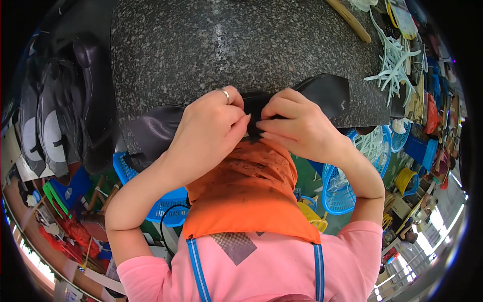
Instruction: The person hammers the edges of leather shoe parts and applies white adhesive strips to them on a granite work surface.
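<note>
A black, leather-like piece point(327, 95) lies across the near edge of the speckled stone table point(241, 45), in front of my body. Its left end spreads out beside my left wrist and its right end sticks up past my right hand. My left hand point(209, 128), with a ring on one finger, pinches the middle of the piece from the left. From the right, my right hand point(297, 123) grips the same middle part, thumb and fingers bent together. The fingertips of both hands are close to each other. Fine detail between them is dark and partly hidden.
Black shoe-upper-like pieces point(58, 116) are stacked left of the table. A wooden stick point(350, 21) and a heap of pale strips point(395, 63) lie at the far right. Blue baskets point(338, 194) stand below the table edge. An orange apron point(246, 214) covers my front.
</note>
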Action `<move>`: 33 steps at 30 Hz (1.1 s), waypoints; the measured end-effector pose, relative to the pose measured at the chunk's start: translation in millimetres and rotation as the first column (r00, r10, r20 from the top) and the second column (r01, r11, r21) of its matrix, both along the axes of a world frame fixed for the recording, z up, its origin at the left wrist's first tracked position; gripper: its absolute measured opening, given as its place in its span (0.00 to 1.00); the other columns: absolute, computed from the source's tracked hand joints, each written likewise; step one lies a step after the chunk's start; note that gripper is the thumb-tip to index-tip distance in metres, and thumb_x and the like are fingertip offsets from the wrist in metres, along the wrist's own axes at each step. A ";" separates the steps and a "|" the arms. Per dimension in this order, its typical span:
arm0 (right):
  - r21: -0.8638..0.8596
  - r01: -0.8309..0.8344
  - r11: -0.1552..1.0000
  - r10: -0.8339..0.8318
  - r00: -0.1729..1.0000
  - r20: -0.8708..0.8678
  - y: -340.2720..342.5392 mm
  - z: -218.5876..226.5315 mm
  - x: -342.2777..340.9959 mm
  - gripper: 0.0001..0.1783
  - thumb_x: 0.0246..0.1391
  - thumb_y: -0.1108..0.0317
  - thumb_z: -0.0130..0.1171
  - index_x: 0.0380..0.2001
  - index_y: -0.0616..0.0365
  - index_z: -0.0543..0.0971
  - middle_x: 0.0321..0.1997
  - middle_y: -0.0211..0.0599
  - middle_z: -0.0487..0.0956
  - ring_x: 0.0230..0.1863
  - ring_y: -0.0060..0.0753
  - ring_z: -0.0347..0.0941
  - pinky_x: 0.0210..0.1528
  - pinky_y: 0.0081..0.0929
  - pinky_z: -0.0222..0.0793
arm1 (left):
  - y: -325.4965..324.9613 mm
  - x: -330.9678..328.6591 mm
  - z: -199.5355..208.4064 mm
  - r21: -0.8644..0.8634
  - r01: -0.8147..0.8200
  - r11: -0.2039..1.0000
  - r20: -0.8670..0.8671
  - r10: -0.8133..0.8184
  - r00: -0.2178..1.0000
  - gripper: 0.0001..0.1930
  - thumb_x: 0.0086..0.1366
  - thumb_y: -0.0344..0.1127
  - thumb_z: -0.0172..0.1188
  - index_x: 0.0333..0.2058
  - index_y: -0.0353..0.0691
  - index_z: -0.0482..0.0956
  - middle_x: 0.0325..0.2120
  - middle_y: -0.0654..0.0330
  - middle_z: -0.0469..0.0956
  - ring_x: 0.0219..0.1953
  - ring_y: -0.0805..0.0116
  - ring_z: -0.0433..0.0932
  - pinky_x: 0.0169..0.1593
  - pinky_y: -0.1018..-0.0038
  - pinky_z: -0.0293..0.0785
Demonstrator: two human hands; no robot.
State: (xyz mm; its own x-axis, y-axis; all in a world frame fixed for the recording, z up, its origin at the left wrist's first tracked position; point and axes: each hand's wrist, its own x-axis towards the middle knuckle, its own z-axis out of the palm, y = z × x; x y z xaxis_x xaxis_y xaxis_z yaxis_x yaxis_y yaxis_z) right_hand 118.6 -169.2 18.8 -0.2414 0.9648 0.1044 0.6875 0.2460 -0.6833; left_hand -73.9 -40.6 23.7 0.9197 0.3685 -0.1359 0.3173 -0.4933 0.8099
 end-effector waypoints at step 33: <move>0.564 -0.069 0.823 -0.061 0.976 0.209 0.0 -36.2 -53.6 0.06 0.38 0.70 0.61 0.23 0.59 0.78 0.28 0.28 0.71 0.29 0.29 0.69 0.32 0.26 0.68 | 2.9 -81.5 -3.6 0.598 0.250 0.762 -0.222 -0.142 0.965 0.43 0.42 0.41 0.73 0.62 0.49 0.70 0.65 0.63 0.67 0.67 0.61 0.64 0.69 0.54 0.56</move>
State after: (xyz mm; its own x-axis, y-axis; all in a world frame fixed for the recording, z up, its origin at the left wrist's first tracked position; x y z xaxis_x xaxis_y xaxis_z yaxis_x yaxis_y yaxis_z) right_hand 65.0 -169.2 -17.4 -0.3241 0.7495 0.5773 0.7949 0.5467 -0.2634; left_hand -155.4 -37.6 20.1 0.9677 0.2357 -0.0889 0.2510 -0.9329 0.2583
